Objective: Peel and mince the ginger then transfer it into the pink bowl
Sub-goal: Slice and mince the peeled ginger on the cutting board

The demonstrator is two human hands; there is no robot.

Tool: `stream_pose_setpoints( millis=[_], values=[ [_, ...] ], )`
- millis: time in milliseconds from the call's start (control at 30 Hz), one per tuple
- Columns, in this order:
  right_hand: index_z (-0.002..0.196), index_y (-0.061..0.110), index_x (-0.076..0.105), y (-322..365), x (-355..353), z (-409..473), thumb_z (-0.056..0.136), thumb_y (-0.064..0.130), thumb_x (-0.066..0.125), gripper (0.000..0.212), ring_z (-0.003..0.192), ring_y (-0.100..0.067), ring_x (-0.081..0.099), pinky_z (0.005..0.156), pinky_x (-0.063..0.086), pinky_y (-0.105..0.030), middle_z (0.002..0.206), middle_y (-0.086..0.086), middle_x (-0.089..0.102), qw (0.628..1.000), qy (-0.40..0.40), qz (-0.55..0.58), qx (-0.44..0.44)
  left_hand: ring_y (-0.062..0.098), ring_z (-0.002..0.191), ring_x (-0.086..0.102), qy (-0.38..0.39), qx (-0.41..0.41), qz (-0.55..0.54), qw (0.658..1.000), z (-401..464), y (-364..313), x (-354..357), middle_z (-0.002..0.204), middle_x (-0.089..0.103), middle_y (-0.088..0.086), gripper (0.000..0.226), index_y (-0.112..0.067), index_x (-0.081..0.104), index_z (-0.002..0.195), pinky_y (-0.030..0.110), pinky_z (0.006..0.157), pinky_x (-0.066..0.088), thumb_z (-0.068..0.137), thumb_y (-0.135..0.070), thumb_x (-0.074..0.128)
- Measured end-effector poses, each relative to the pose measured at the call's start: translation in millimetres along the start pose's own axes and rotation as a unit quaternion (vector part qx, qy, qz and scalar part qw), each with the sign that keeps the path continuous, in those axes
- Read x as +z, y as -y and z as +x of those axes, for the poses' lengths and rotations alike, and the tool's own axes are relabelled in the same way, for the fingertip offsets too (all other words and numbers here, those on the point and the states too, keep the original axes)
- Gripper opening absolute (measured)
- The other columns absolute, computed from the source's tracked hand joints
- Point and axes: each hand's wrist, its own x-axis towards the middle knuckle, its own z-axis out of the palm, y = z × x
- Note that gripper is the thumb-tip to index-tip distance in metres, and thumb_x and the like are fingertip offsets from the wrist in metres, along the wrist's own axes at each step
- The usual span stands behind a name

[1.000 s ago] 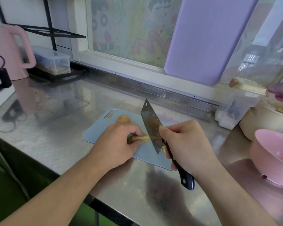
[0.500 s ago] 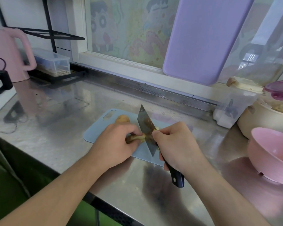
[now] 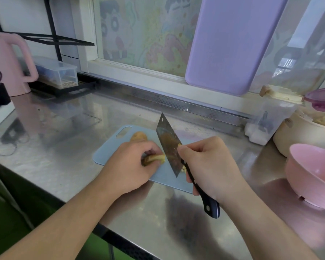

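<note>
A pale blue cutting board [image 3: 109, 149] lies on the steel counter. My left hand [image 3: 131, 166] pinches a piece of ginger [image 3: 155, 158] against the board. Its cut end points at the cleaver [image 3: 168, 145], whose blade stands edge-down just right of the ginger. My right hand [image 3: 208, 166] grips the cleaver's dark handle, forefinger up against the blade. A second, unpeeled ginger lump [image 3: 138, 136] sits on the board behind my left hand. A few cut bits [image 3: 183, 168] show under the blade. The pink bowl [image 3: 311, 175] stands at the right.
A cream pot [image 3: 300, 136] with a purple lid and a clear container [image 3: 268, 119] stand behind the bowl. A purple board [image 3: 229, 44] leans on the window. A pink kettle [image 3: 6, 62] and clear box [image 3: 56, 72] are far left. The counter edge runs near my forearms.
The cleaver came down onto the ginger half a second ago and has now risen again, blade tilted back up beside the ginger. My left hand has stayed on the ginger.
</note>
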Motion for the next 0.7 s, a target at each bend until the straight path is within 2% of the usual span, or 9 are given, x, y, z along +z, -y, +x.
stream_pose_setpoints(
  millis=[133, 200, 333, 533, 700],
  values=[
    [0.054, 0.010, 0.049, 1, 4, -1, 0.100, 0.024, 0.056, 0.049, 0.031, -0.027, 0.052, 0.040, 0.039, -0.025, 0.051, -0.013, 0.054, 1.000, 0.000, -0.012, 0.003, -0.002, 0.088, 0.060, -0.019, 0.005, 0.023, 1.000, 1, 2, 2, 0.089, 0.066, -0.023, 0.011, -0.039, 0.074, 0.095, 0.013, 0.068, 0.042, 0.095, -0.028, 0.072],
    [0.051, 0.013, 0.048, 2, 4, -1, 0.100, 0.024, 0.056, 0.051, 0.031, -0.027, 0.052, 0.040, 0.039, -0.026, 0.050, -0.013, 0.054, 1.000, 0.001, -0.016, 0.003, -0.002, 0.087, 0.060, -0.023, 0.011, 0.025, 0.999, 2, 3, 3, 0.088, 0.065, -0.024, 0.012, -0.037, 0.075, 0.095, 0.013, 0.067, 0.041, 0.095, -0.025, 0.072],
    [0.052, 0.011, 0.049, 4, 4, -2, 0.100, 0.024, 0.055, 0.050, 0.033, -0.027, 0.051, 0.039, 0.038, -0.025, 0.051, -0.012, 0.053, 1.000, 0.002, -0.020, 0.007, -0.007, 0.081, 0.056, -0.031, 0.022, 0.027, 0.999, 4, 5, 5, 0.088, 0.063, -0.020, 0.014, -0.031, 0.077, 0.092, 0.009, 0.066, 0.037, 0.093, -0.018, 0.075],
    [0.065, -0.001, 0.047, 0, 15, -6, 0.101, 0.025, 0.056, 0.046, 0.031, -0.025, 0.049, 0.035, 0.036, -0.023, 0.053, -0.014, 0.047, 0.999, 0.006, -0.040, 0.006, -0.004, 0.076, 0.055, -0.029, 0.021, 0.033, 0.999, 6, 5, 5, 0.086, 0.061, -0.016, 0.019, -0.031, 0.077, 0.088, 0.011, 0.066, 0.037, 0.089, -0.012, 0.075],
    [0.064, 0.002, 0.049, -1, 13, -1, 0.100, 0.021, 0.054, 0.041, 0.029, -0.026, 0.050, 0.035, 0.037, -0.022, 0.055, -0.016, 0.048, 0.999, 0.006, -0.035, 0.024, 0.001, 0.081, 0.059, -0.026, 0.005, 0.018, 0.999, 4, 4, 3, 0.090, 0.063, -0.015, 0.016, -0.034, 0.075, 0.089, 0.012, 0.067, 0.041, 0.092, -0.018, 0.074]
  ],
)
